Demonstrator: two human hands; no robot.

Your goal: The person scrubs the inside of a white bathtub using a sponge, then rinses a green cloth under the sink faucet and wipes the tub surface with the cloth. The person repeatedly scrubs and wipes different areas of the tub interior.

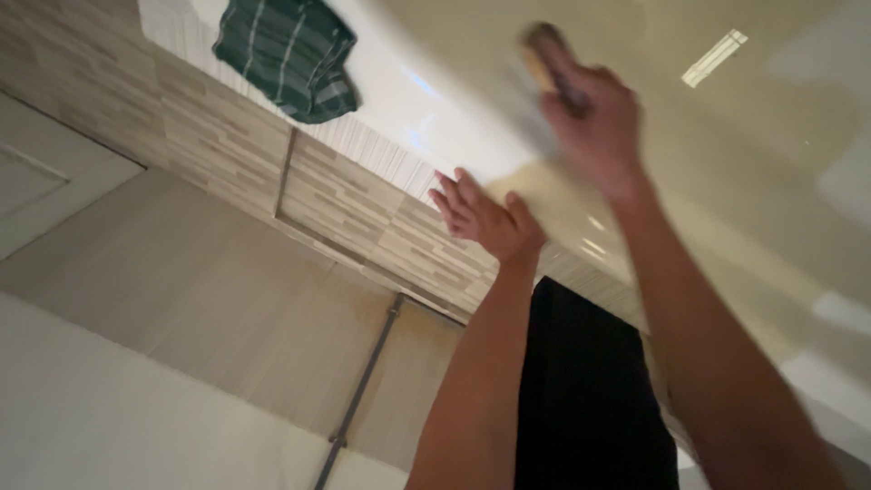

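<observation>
- Glossy cream counter point(726, 154) fills the upper right of the view, tilted steeply by the head camera; pale glare streaks lie across it; its far parts run off the top and right edges.
- Brown, blurred object point(543, 54) sits in the right hand point(594, 122); the fingers are curled round it and cover its lower part; only its rounded top end shows, pressed down on the counter; motion blur makes its kind impossible to tell.
- The left hand point(485, 218) lies flat with its fingers spread and straight, holding nothing; it rests at the counter's front edge, just beside the right forearm.
- Both forearms rise from the bottom edge, cut off below the elbow.
- A dark green cloth point(290, 54) with thin pale stripes lies crumpled near the counter's edge at upper left, well apart from both hands; its top is cut off by the frame.
- Beige tiled front point(227, 145) runs under the edge; a thin grey pipe point(363, 381) crosses the wall below it.
- A black shape point(590, 390) between the arms is unclear.
</observation>
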